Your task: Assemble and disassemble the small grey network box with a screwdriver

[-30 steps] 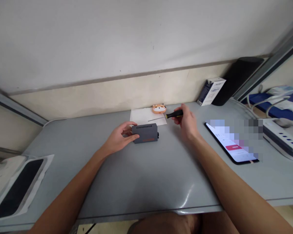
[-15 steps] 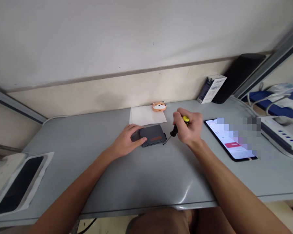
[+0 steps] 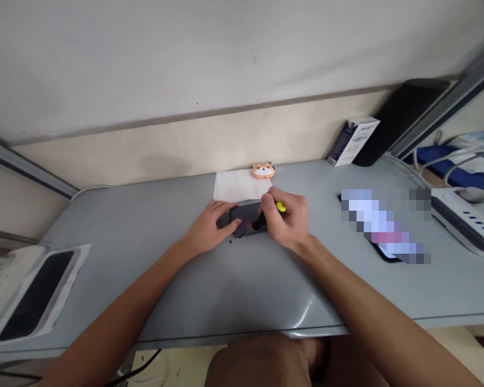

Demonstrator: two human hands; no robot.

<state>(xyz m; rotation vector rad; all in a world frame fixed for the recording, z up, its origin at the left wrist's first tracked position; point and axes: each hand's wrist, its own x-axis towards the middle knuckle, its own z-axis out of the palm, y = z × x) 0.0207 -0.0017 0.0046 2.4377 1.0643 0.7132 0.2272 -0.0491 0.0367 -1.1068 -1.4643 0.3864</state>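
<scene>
A dark, flat rectangular device with small holes along its near edge (image 3: 249, 213) lies on the grey desk. At its left end my left hand (image 3: 210, 226) grips it, thumb on the near top and fingers behind. My right hand (image 3: 286, 217) is closed around a screwdriver (image 3: 281, 207) with a black and yellow handle, covering the device's right part. The screwdriver slants down to the left over the device; I cannot make out where its tip rests. A tiny black piece (image 3: 230, 242) lies just in front of the device's near left corner.
Behind the device are a white sheet (image 3: 240, 185) and an orange animal-faced case (image 3: 263, 171). To the right are a phone (image 3: 387, 231), a power strip (image 3: 463, 220), a carton (image 3: 353, 141) and a black cylinder (image 3: 401, 121). A dark panel on white wrapping (image 3: 38, 295) lies left.
My right hand has moved left with the screwdriver, from beside the device's right corner to over its top. My left hand stays on the left end. The tiny black piece now shows.
</scene>
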